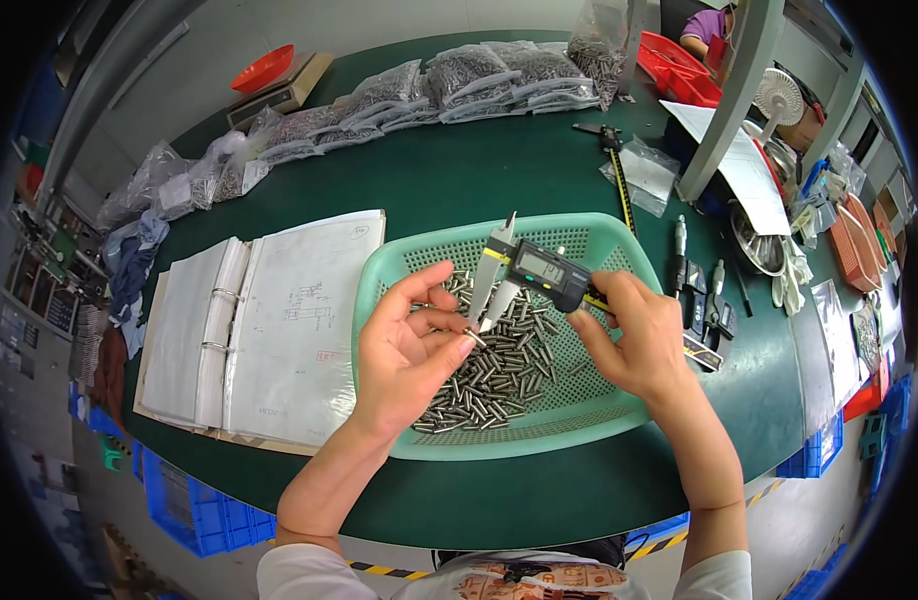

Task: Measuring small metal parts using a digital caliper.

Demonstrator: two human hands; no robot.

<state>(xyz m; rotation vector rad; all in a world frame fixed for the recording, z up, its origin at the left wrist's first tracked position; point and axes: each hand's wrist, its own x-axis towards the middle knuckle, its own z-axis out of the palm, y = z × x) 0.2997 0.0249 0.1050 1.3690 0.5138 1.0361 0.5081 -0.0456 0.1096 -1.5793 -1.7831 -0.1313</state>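
Over a light green perforated plastic basket [419,247], my right hand [631,335] grips a digital caliper [551,274] by its body and beam. The caliper's jaws point down and left, slightly apart. My left hand [409,345] pinches a small metal pin [474,338] between thumb and fingers, right at the jaw tips. Whether the jaws touch the pin I cannot tell. Below, many similar metal pins [499,385] lie heaped in the basket, mostly in its left and middle part.
An open ring binder [289,330] with a drawing lies left of the basket. Filled clear bags [469,75] line the table's back. A second caliper [619,175] and micrometers [680,245] lie at the right, near a metal post [734,100]. A co-worker [707,30] sits far right.
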